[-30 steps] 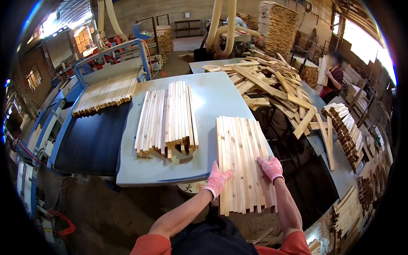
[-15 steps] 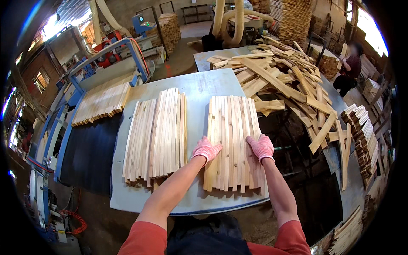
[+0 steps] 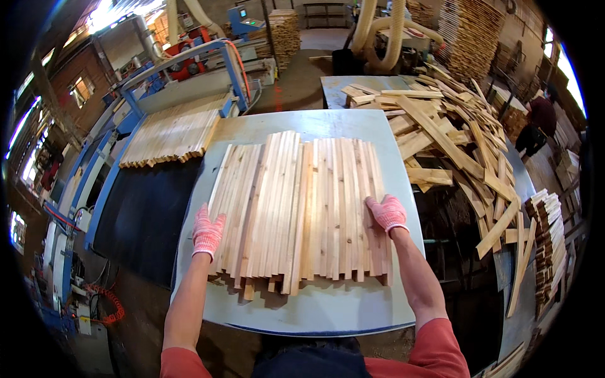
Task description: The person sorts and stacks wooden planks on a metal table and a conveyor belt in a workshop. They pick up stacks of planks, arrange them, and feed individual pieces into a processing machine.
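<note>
One broad row of pale wooden strips (image 3: 283, 208) lies side by side on the light blue-grey table (image 3: 252, 318) in front of me. Their near ends are uneven, and a few stick out toward me. My left hand (image 3: 208, 233), in a pink-and-white knit glove, is cupped against the row's left edge with its thumb toward the top. Against the right edge my right hand (image 3: 387, 214), gloved alike, rests its thumb on top of the strips. The other fingers of both hands are partly hidden along the outer sides.
Left of the table, a blue-framed machine (image 3: 236, 75) has a black conveyor belt (image 3: 148, 220) bearing another row of strips (image 3: 176, 129). A loose heap of boards (image 3: 441, 135) covers the surface at the right. A person (image 3: 539, 120) stands far right, beyond stacked strips (image 3: 547, 239).
My left hand has moved from between two groups of strips to the far left edge. The two groups now meet as one row. The view has shifted a little left.
</note>
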{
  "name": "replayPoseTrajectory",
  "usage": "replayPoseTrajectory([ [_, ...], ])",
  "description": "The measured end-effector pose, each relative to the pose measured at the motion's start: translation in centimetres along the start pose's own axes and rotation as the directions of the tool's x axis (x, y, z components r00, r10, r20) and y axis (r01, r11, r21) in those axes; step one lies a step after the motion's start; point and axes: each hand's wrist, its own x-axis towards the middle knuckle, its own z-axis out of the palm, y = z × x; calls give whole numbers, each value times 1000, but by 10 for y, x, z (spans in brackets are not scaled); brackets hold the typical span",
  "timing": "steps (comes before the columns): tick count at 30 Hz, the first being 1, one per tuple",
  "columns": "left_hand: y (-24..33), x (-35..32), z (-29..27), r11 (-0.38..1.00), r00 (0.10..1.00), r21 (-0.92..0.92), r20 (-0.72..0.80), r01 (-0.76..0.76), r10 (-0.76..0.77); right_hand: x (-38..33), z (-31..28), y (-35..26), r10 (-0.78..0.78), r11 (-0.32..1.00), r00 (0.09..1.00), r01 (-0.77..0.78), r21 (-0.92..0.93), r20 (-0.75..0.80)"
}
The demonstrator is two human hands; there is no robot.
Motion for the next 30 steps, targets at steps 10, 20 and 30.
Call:
replayPoseTrajectory([
  [10, 14, -15, -8, 920, 958, 359, 172, 156, -230, -8, 32, -15, 69, 993, 966, -89, -73, -249],
  [20, 6, -17, -10, 952, 959, 245, 169, 183, -227, 18, 51, 9, -24, 982, 943, -39, -184, -333],
  [30, -8, -18, -29, 985, 962, 104, 220, 141, -161, 4, 37, -18, 36, 971, 965, -96, -219, -261],
])
